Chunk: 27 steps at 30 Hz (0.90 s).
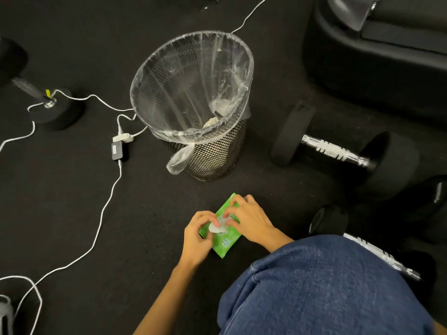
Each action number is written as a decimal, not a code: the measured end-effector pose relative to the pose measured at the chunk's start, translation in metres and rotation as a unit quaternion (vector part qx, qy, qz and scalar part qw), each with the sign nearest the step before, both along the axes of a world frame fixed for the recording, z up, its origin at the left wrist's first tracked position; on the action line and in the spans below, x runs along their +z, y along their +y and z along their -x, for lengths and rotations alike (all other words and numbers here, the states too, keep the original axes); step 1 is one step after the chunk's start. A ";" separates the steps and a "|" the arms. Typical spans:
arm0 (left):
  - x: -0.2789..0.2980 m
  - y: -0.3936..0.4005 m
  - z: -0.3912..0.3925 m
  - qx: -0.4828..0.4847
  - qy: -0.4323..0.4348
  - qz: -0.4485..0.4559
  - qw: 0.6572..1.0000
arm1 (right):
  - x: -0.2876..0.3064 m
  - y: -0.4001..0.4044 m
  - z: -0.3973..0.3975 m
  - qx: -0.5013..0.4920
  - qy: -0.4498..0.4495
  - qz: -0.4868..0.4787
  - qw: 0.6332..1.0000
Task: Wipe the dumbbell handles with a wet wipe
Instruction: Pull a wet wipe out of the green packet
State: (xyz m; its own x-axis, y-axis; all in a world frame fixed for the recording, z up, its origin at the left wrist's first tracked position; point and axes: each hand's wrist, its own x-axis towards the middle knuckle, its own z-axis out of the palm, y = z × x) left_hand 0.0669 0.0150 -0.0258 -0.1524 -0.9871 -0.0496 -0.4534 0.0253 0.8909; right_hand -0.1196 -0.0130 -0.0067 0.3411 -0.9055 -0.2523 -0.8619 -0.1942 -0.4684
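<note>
Fingers of the left hand and right hand are pinched on the soft green wet-wipe packet at its flap; limp wipe likely; the knurled chrome-handled black dumbbell lies beyond the right hand, heavy, untouched.

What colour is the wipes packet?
Bright green wipes packet, seen in the head view.

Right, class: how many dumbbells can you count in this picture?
3. One dumbbell lies right of the bin, one sits lower right beside the knee, and one is at the far left, partly cut off. Others may lie outside the view.
</note>
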 end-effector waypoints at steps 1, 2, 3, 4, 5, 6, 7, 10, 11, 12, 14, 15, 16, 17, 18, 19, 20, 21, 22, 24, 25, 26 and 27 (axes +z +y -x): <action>0.000 0.003 0.003 0.005 -0.013 0.013 1.000 | -0.002 -0.001 -0.003 0.010 0.013 0.015 1.000; 0.000 0.006 0.007 0.010 -0.024 0.024 0.999 | -0.004 -0.002 -0.005 0.021 0.021 0.025 0.999; 0.000 0.009 0.011 0.017 -0.034 0.032 0.999 | -0.007 -0.003 -0.008 0.030 0.028 0.029 0.999; 0.000 0.012 0.014 0.026 -0.041 0.036 0.998 | -0.008 -0.003 -0.010 0.031 0.033 0.030 0.999; 0.000 0.015 0.017 0.034 -0.048 0.040 0.997 | -0.010 -0.003 -0.012 0.026 0.035 0.028 0.999; -0.001 0.018 0.020 0.041 -0.053 0.048 0.997 | -0.012 -0.003 -0.012 0.007 0.030 0.022 0.999; -0.001 0.021 0.021 0.046 -0.058 0.057 0.996 | -0.013 -0.002 -0.010 -0.021 0.018 0.012 1.000; -0.008 0.031 0.022 0.053 -0.037 0.002 0.998 | -0.016 0.004 -0.003 -0.080 -0.032 -0.012 0.996; -0.010 0.035 0.023 0.049 -0.036 -0.043 0.997 | -0.017 0.005 -0.002 -0.094 -0.050 -0.018 0.994; -0.013 0.039 0.024 0.041 -0.040 -0.083 0.995 | -0.018 0.007 -0.002 -0.110 -0.069 -0.026 0.991; -0.020 0.043 0.026 0.011 -0.060 -0.102 0.993 | -0.017 0.007 -0.003 -0.130 -0.095 -0.040 0.986; -0.022 0.044 0.027 -0.008 -0.081 -0.087 0.993 | -0.016 0.006 -0.003 -0.130 -0.103 -0.049 0.985; -0.024 0.045 0.027 -0.026 -0.113 -0.072 0.991 | -0.015 0.005 -0.002 -0.129 -0.112 -0.055 0.984; -0.024 0.046 0.026 -0.038 -0.148 -0.059 0.987 | -0.015 0.003 -0.001 -0.133 -0.125 -0.066 0.981; -0.026 0.046 0.025 -0.044 -0.171 -0.050 0.983 | -0.015 0.002 0.002 -0.141 -0.145 -0.073 0.977; -0.026 0.046 0.025 -0.049 -0.182 -0.039 0.981 | -0.015 0.000 0.003 -0.153 -0.168 -0.075 0.971; -0.031 0.046 0.022 -0.057 -0.187 -0.026 0.980 | -0.016 -0.001 0.004 -0.173 -0.192 -0.071 0.963; -0.034 0.046 0.020 -0.065 -0.196 -0.018 0.978 | -0.017 -0.002 0.006 -0.208 -0.217 -0.064 0.951; -0.037 0.045 0.018 -0.072 -0.207 -0.012 0.976 | -0.016 -0.004 0.007 -0.254 -0.244 -0.054 0.934; -0.043 0.046 0.016 -0.094 -0.245 0.019 0.965 | -0.014 -0.010 0.014 -0.325 -0.275 -0.022 0.905; -0.043 0.046 0.016 -0.110 -0.275 0.036 0.954 | -0.011 -0.014 0.018 -0.329 -0.286 -0.014 0.900; -0.043 0.047 0.017 -0.127 -0.315 0.056 0.939 | -0.006 -0.018 0.022 -0.319 -0.303 -0.011 0.898; -0.042 0.048 0.019 -0.143 -0.357 0.070 0.920 | 0.000 -0.022 0.026 -0.304 -0.323 -0.010 0.896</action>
State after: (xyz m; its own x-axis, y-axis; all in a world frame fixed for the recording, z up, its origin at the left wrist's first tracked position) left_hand 0.0476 0.0631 -0.0675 -0.3851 -0.9158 -0.1140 -0.8793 0.3266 0.3467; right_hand -0.1457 -0.0349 -0.0069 -0.1321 -0.9711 -0.1987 -0.3528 0.2334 -0.9061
